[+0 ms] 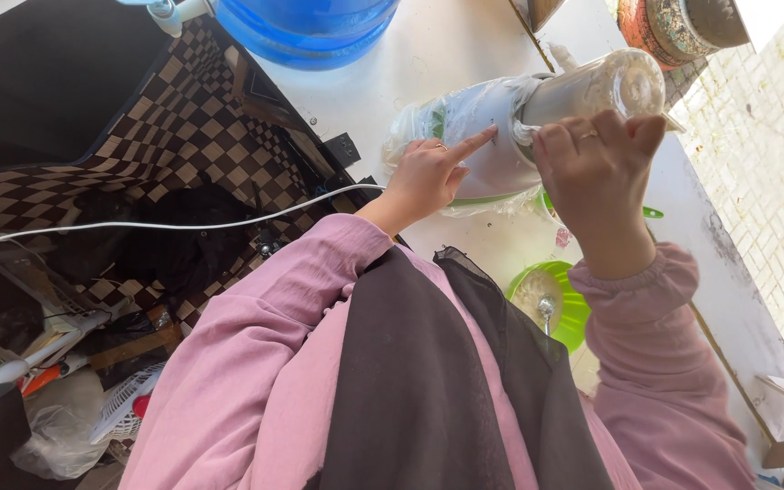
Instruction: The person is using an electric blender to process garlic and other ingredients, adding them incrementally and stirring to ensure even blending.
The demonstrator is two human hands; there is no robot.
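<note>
A white blender base [492, 136], wrapped in clear plastic, stands on the white counter [446, 50]. A clear jar [605, 89] with pale contents sits on top of it. My left hand [428, 174] rests against the base, its index finger stretched out and touching the base's front. My right hand [599, 163] is curled around the lower part of the jar where it meets the base. Both arms wear pink sleeves.
A green bowl [575, 308] with white contents and a spoon sits near my chest. A large blue water bottle [306, 27] stands at the counter's far end. A white cable [165, 224] crosses a checkered cloth [174, 118] on the left. Brick paving lies to the right.
</note>
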